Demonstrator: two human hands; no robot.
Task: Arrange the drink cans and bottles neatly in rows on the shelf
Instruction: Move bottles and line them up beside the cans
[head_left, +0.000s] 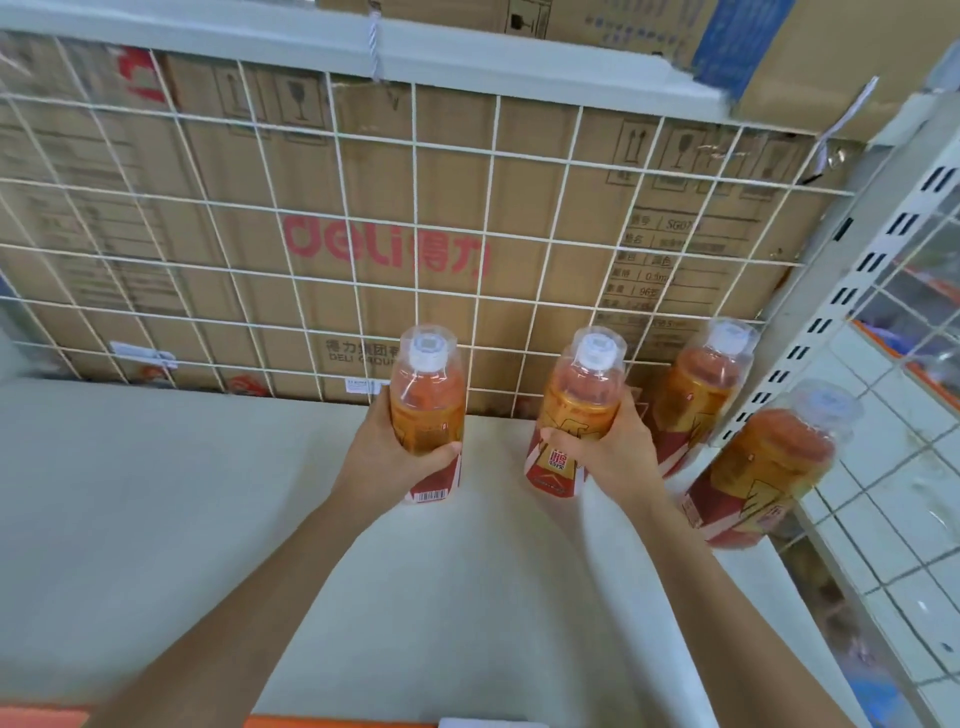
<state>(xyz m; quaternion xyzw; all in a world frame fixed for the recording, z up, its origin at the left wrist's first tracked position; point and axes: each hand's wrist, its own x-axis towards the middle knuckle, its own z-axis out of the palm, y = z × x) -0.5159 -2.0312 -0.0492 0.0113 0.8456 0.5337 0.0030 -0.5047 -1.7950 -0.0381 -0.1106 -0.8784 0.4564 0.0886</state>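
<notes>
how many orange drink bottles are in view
4. Left bottle gripped by the left hand, middle bottle by the right hand, back-right bottle by the wire grid, front-right bottle at the shelf edge. None seems hidden.

We see four matching clear bottles of orange drink, each upright, with a white cap under clear wrap and a red-and-white label. The left bottle (427, 410) is gripped by our left hand (387, 454), and the next bottle (577, 410) by our right hand (610, 452). The third bottle (698, 389) stands far right on the pale shelf (156, 493). The fourth bottle (763, 467) stands nearer, at the shelf's right edge.
</notes>
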